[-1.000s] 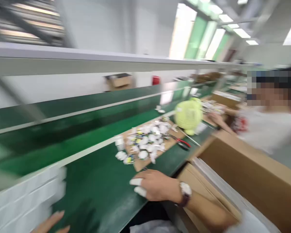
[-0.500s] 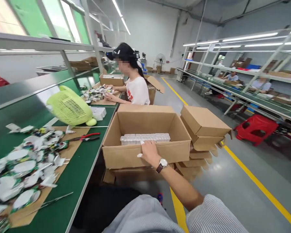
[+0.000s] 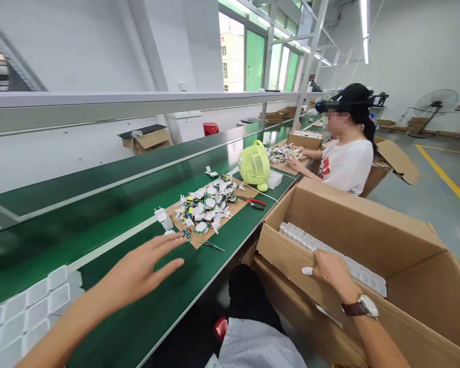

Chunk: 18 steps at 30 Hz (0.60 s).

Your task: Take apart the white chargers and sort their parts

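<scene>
My left hand (image 3: 147, 266) is stretched out over the green workbench, fingers extended and nothing in it. Its fingertips are near the closest edge of a heap of small circuit boards with white plastic parts (image 3: 210, 202), which lies on a cardboard sheet (image 3: 235, 208). My right hand (image 3: 331, 268) grips the near wall of an open cardboard box (image 3: 291, 260), with the thumb, in a white finger cover, outside and the fingers over the rim. Inside that box, along the near wall, stands a row of white plastic cases (image 3: 368, 277).
More white cases (image 3: 26, 317) stand in rows at the lower left. Red-handled pliers (image 3: 255, 202), tweezers (image 3: 211, 245) and a green fan (image 3: 255, 166) are on the bench (image 3: 115, 306). Beyond the box, a co-worker (image 3: 348, 158) handles another heap of parts.
My view has swung left. My left hand has come into view over the bench, and the rows of white cases show at the lower left. My right hand stays on the box wall.
</scene>
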Each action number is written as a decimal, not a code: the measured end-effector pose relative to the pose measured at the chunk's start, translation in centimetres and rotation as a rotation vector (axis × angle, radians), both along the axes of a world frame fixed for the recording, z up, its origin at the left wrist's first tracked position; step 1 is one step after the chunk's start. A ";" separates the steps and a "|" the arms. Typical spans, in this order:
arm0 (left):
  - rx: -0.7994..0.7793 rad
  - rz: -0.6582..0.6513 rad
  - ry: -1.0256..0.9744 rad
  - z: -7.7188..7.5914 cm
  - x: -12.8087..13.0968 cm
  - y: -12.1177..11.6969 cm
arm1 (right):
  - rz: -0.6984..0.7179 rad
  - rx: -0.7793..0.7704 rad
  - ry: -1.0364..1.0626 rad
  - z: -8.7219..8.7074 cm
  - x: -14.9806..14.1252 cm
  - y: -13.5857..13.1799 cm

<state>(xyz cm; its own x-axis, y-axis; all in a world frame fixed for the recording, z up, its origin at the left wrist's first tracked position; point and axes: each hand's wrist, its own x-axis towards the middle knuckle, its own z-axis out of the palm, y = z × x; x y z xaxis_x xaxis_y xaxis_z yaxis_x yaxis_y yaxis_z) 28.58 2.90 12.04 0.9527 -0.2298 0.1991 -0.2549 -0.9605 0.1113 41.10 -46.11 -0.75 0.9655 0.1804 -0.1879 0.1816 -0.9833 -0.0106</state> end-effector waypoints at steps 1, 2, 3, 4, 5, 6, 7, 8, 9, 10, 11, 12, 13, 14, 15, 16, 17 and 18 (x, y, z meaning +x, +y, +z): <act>-0.030 0.018 -0.005 1.3 0.8 -0.2 | 0.014 0.002 0.013 -0.1 0.2 -0.2; -0.059 0.035 -0.007 2.4 1.6 -0.5 | 0.027 0.005 0.023 -0.3 0.4 -0.4; -0.086 0.054 -0.005 3.4 2.4 -0.6 | 0.039 0.008 0.030 -0.5 0.5 -0.5; -0.107 0.077 0.000 4.2 3.2 -0.6 | 0.049 0.014 0.035 -0.6 0.6 -0.7; -0.117 0.103 0.008 4.9 4.2 -0.6 | 0.057 0.027 0.038 -0.9 0.7 -0.9; -0.112 0.131 0.015 5.6 5.2 -0.4 | 0.065 0.047 0.036 -1.1 0.7 -1.1; -0.088 0.157 0.021 6.2 6.4 -0.1 | 0.073 0.072 0.031 -1.4 0.8 -1.3; -0.050 0.179 0.025 6.8 7.7 0.3 | 0.079 0.098 0.023 -1.7 0.8 -1.4; -0.001 0.200 0.031 7.3 9.3 0.8 | 0.080 0.123 0.012 -2.0 0.8 -1.6; 0.046 0.225 0.042 7.8 11.0 1.4 | 0.075 0.145 0.000 -2.2 0.8 -1.7; 0.085 0.253 0.058 8.0 13.0 2.0 | 0.065 0.161 -0.015 -2.4 0.8 -1.7; 0.111 0.281 0.077 8.2 15.1 2.6 | 0.053 0.177 -0.030 -2.6 0.8 -1.7; 0.125 0.306 0.098 8.1 17.3 3.2 | 0.041 0.194 -0.046 -2.8 0.9 -1.6; 0.131 0.324 0.117 7.9 19.5 3.7 | 0.032 0.212 -0.060 -2.9 0.9 -1.5; 0.129 0.334 0.130 7.6 21.5 4.1 | 0.026 0.229 -0.071 -3.1 1.0 -1.4; 0.122 0.334 0.139 7.1 23.4 4.4 | 0.023 0.247 -0.075 -3.3 1.0 -1.4; 0.110 0.327 0.144 6.6 25.1 4.7 | 0.022 0.267 -0.072 -3.6 1.0 -1.4; 0.092 0.315 0.144 6.0 26.6 4.8 | 0.021 0.289 -0.063 -3.9 1.1 -1.6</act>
<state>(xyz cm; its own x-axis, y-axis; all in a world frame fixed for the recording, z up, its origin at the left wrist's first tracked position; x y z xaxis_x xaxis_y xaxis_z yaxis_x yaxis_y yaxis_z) 55.17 7.74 18.07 0.9964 0.0691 0.0501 0.0675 -0.9972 0.0335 42.19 -47.73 -4.68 0.9692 0.2375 -0.0656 0.2109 -0.9371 -0.2780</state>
